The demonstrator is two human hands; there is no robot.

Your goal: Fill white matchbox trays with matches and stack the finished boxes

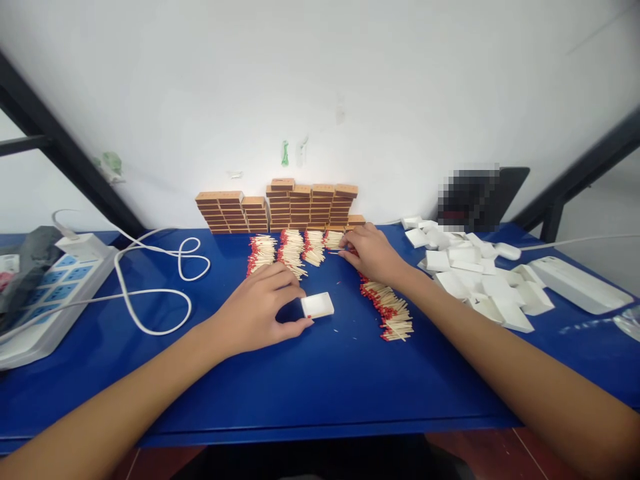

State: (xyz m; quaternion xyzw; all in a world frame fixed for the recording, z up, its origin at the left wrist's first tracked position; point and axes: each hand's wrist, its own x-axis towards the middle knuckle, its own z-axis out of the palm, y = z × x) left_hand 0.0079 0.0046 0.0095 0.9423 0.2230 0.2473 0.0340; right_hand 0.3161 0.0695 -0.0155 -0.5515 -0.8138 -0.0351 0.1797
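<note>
My left hand rests on the blue table, its thumb and fingers pinching a small white matchbox tray. My right hand reaches toward the back, fingers closed on red-tipped matches at the end of a row of match bundles. A long pile of loose matches lies under and beside my right wrist. Brown matchboxes are stacked against the white wall behind the bundles.
Several empty white trays are heaped at the right. A white power strip with a looped white cable and a dark cloth lie at the left. A white device sits far right.
</note>
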